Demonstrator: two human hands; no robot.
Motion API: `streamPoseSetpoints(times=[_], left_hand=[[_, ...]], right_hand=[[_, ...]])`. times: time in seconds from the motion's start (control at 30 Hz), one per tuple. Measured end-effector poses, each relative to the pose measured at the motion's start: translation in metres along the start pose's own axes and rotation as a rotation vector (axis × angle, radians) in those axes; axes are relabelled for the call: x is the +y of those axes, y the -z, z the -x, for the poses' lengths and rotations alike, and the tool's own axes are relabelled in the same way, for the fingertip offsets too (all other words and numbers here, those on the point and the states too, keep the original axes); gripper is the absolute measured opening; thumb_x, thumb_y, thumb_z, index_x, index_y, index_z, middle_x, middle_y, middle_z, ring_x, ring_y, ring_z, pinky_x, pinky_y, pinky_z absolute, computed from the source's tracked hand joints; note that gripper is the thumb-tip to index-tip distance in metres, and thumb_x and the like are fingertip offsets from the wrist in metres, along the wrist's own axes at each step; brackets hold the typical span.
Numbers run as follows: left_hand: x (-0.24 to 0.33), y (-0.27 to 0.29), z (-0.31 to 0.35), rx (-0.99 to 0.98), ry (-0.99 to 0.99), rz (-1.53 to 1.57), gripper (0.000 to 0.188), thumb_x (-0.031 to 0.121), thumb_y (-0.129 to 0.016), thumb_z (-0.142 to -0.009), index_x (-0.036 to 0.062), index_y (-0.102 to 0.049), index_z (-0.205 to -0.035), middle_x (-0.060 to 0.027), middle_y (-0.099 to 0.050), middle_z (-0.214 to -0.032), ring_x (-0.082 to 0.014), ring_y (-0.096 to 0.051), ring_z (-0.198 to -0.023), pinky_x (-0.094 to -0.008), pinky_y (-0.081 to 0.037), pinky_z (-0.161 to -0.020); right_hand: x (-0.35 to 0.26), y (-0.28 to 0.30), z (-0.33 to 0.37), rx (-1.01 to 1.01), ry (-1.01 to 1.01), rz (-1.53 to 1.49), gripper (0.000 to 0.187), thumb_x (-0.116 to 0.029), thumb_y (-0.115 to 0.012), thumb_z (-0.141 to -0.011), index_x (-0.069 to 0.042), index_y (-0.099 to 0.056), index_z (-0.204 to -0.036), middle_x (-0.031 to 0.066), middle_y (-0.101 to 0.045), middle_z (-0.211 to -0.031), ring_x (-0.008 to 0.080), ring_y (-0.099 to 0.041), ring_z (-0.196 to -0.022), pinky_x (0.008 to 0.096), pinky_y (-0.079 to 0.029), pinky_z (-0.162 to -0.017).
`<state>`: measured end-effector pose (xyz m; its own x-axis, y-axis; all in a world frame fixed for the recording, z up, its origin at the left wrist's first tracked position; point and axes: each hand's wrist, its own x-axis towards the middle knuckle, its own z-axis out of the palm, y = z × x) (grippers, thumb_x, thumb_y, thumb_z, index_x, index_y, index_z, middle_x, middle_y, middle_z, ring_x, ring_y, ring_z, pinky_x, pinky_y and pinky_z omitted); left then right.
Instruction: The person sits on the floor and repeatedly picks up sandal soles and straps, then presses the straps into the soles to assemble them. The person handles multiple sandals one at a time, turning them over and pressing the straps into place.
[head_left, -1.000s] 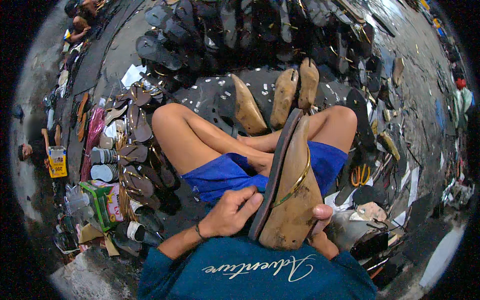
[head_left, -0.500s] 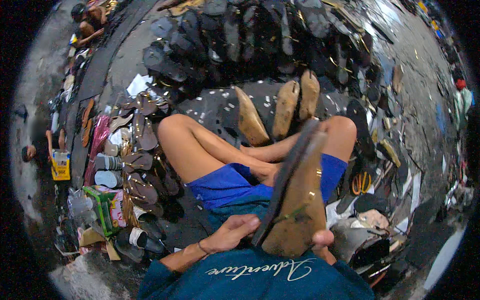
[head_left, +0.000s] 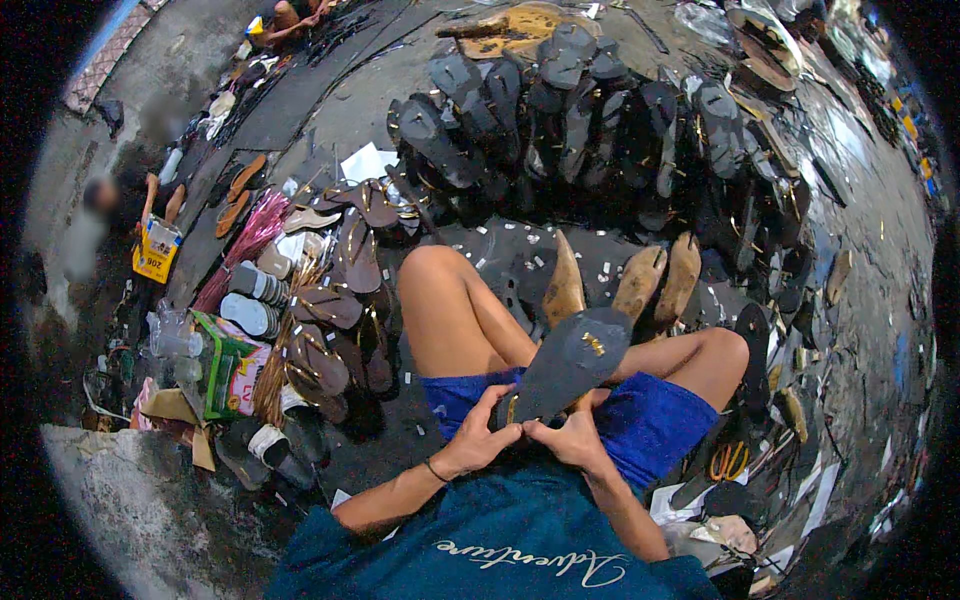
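Observation:
I sit cross-legged on the ground in blue shorts. Both hands hold a dark sandal sole [head_left: 565,365] over my lap, its dark underside facing up with a small yellow mark near the toe. My left hand [head_left: 480,437] grips its near left edge. Pressed against the heel end from the right is my right hand [head_left: 570,438]. Three tan wooden shoe forms [head_left: 640,280] stand just beyond my knees.
A big heap of dark soles [head_left: 580,110] lies ahead. Brown sandals [head_left: 335,310] are piled at my left, beside a green carton [head_left: 225,365], pink straps [head_left: 245,240] and a yellow box [head_left: 155,250]. Orange-handled scissors [head_left: 728,462] lie at my right.
The sandal showed its tan upper face, standing upright; I have turned it over and lowered it, so the dark underside faces up. Both hands have come together at its near end.

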<state>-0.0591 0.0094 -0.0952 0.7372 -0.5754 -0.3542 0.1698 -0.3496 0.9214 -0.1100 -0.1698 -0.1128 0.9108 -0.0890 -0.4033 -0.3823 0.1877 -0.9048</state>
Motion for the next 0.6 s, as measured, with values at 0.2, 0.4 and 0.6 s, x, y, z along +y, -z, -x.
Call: streamPoseSetpoints(times=[0.2, 0.4, 0.6], left_hand=[[0.011, 0.01, -0.002, -0.13, 0.171, 0.388, 0.075, 0.018, -0.072, -0.084, 0.0022, -0.029, -0.144, -0.0095, -0.046, -0.135, -0.0178, -0.043, -0.124, -0.0331, -0.035, -0.106], [0.065, 0.035, -0.082, 0.036, -0.348, 0.537, 0.073, 0.043, -0.059, -0.094, 0.0007, -0.029, -0.145, -0.0103, -0.037, -0.146, -0.02, -0.035, -0.133, -0.0342, -0.025, -0.112], [0.069, 0.095, -0.134, 0.694, -0.022, 0.012, 0.064, 0.056, -0.035, -0.098, 0.0034, -0.048, -0.133, -0.0092, -0.057, -0.124, -0.0247, -0.055, -0.109, -0.0369, -0.044, -0.097]], right_hand=[[-0.037, 0.017, 0.01, 0.057, 0.121, 0.065, 0.099, -0.032, -0.084, -0.067, 0.001, -0.026, -0.141, 0.0158, -0.036, -0.14, 0.0304, -0.041, -0.127, 0.0399, -0.036, -0.106], [-0.104, 0.016, -0.003, 0.055, 0.165, -0.08, 0.074, -0.017, -0.071, -0.085, 0.003, -0.029, -0.142, 0.0168, -0.048, -0.134, 0.0274, -0.049, -0.123, 0.039, -0.038, -0.105], [-0.123, 0.02, -0.03, -0.056, 0.109, 0.031, 0.061, -0.011, -0.064, -0.087, 0.005, -0.036, -0.139, 0.0177, -0.051, -0.133, 0.0265, -0.051, -0.121, 0.0369, -0.039, -0.103]])
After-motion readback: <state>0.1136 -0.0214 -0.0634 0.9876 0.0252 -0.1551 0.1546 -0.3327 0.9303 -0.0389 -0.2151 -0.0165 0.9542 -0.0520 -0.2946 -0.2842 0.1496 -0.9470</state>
